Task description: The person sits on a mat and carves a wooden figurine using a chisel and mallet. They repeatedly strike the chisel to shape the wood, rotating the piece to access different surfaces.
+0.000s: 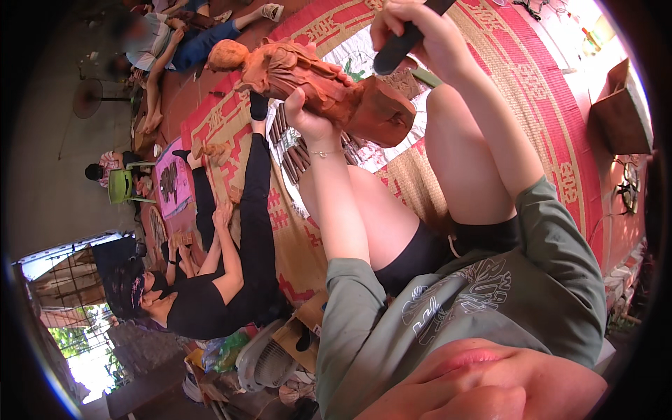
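Observation:
A reddish-brown carved wooden figure (301, 77) with a rounded head, draped folds and a block-like base is tilted across the space in front of me. My left hand (311, 120) grips it from below near the middle, the thumb showing and the other fingers hidden behind the wood. Past the base, my right hand (427, 31) is closed round a dark flat bar with a rounded end (399, 50); its upper part runs to the picture's edge. The bar is apart from the figure. Under the figure, several carving chisels (294, 155) lie on a white cloth (350, 52).
A red-and-tan woven mat (532, 84) covers the floor. At left, a co-worker in black (210, 294) sits handling a wooden carving (213, 152), near a pink cloth (171, 175) with tools. Other people sit farther off. A wooden box (621, 112) stands right; a fan (266, 364) is near.

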Tool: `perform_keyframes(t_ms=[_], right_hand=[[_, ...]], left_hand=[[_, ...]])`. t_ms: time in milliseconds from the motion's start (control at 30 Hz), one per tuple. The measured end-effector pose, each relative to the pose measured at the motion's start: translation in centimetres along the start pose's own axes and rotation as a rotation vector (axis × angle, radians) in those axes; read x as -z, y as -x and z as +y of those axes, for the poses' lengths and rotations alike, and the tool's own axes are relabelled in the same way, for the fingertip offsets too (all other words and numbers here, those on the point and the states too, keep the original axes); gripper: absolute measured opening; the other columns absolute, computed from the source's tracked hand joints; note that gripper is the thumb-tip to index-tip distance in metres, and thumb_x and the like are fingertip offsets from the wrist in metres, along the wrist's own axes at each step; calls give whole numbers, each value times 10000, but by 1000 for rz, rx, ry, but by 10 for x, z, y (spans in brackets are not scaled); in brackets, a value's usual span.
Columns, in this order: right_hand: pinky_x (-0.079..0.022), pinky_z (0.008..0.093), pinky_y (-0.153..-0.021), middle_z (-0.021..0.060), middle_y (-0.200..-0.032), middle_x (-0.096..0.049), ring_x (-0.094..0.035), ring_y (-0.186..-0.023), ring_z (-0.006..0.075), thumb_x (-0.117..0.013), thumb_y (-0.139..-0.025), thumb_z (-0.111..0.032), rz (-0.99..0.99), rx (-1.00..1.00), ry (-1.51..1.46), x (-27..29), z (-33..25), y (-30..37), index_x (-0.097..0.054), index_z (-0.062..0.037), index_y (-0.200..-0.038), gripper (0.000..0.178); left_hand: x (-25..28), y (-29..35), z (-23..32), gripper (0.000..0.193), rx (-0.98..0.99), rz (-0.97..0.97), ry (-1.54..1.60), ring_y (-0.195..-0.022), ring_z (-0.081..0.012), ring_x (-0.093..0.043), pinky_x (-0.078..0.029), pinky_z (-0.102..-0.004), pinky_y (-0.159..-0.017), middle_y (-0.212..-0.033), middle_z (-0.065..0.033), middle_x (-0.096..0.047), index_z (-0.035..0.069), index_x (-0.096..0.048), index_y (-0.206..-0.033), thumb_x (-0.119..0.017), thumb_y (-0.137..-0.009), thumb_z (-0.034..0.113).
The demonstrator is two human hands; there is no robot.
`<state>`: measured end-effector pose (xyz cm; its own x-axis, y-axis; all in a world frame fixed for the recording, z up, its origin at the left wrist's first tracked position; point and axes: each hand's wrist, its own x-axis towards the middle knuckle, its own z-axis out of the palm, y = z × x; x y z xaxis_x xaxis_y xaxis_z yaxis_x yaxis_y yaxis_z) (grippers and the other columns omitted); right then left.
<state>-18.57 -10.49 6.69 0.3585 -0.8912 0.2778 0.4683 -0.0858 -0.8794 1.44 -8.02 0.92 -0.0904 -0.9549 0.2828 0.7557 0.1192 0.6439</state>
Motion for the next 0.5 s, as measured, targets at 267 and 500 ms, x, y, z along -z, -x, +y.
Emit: perform_keyframes(t_ms=[267,500], right_hand=[[-535,250,-704,113,-910,-625,-633,-829,144,-701,-753,-24,44,203,140,-10,36,10,-496,-12,-767,206],[-509,262,-797,142,-997,-578,-617,-876,151,-680,-760,41,-3,284,167,-17,43,10,-474,-6,-834,224]], left_hand=[[-7,-8,-20,797,-112,148,-69,-973,-236,-545,-434,-348,-896,-1076,-137,-522,11,-318,-1349,-595,-693,368],[-3,-8,-35,690,-64,227,-121,-985,-215,-560,-474,-350,-833,-1117,-97,-523,74,-392,-1297,-554,-748,458]])
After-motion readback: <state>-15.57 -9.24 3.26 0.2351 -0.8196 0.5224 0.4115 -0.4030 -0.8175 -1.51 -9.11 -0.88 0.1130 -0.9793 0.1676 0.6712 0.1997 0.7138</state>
